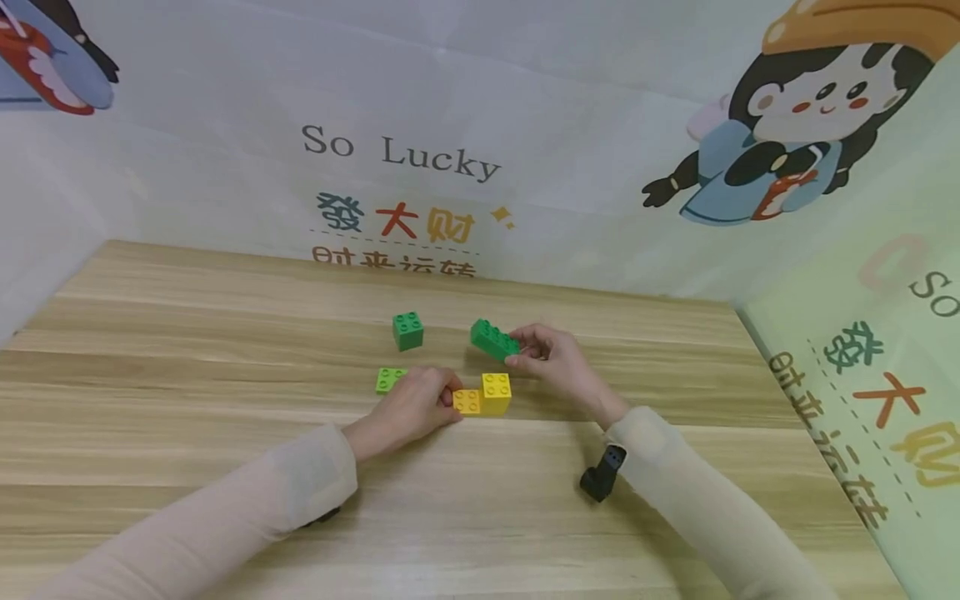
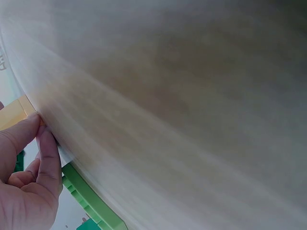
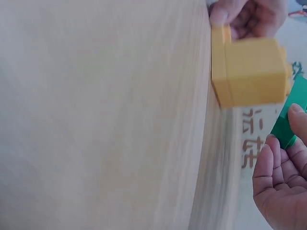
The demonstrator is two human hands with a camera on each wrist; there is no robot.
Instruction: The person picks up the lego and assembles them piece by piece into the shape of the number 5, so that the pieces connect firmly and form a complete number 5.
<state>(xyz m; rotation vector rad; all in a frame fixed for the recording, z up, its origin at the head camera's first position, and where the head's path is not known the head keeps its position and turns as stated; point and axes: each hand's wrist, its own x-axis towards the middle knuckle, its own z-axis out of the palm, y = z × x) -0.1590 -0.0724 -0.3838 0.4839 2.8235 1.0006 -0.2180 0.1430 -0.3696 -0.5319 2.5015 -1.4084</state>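
My left hand [image 1: 415,402] pinches the left end of a low orange-yellow building brick [image 1: 467,402] between thumb and fingertips. A taller yellow brick [image 1: 496,393] sits at that piece's right end, and the right wrist view shows both joined as one yellow stack [image 3: 256,72] on the table. Behind and right of it, my right hand [image 1: 551,358] holds a long green brick [image 1: 493,340] by its right end, tilted with its studs up. Partly hidden behind my left hand lies a light green brick [image 1: 390,380]; its side also appears in the left wrist view.
A square green brick [image 1: 408,331] stands farther back, left of the long one. The wooden table [image 1: 480,508] ends at a printed cloth backdrop [image 1: 420,75] behind and on the right. A black wrist device [image 1: 602,475] hangs below my right sleeve.
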